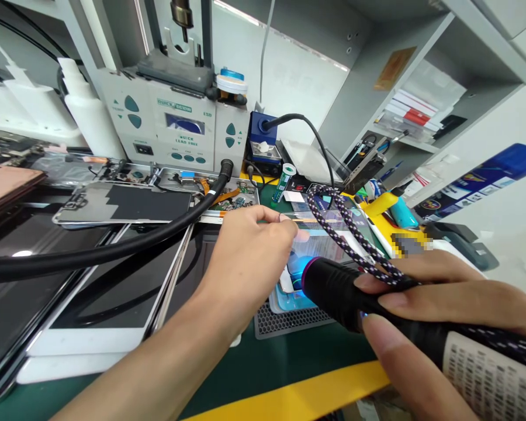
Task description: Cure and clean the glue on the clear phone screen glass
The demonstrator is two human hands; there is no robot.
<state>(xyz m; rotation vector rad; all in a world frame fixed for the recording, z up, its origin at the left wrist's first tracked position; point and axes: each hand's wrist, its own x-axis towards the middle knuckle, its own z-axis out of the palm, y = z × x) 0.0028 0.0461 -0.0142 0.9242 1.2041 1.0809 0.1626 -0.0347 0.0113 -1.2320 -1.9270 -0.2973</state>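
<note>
My right hand is wrapped round a black flashlight, with a patterned braided cord looped over it. Blue light from its head falls on a small flat item, partly hidden by my left hand. My left hand is closed in a pinch just left of the beam. What it pinches is hidden by the fingers; a thin orange-brown stick-like thing shows beyond the fingertips. Beneath lie a light-blue tray-like piece and a grey honeycomb mat.
A hot-air rework station stands behind, its thick black hose crossing over phone and tablet screens at left. A green tube, a blue soldering unit and circuit boards sit at the back. Shelves rise at right.
</note>
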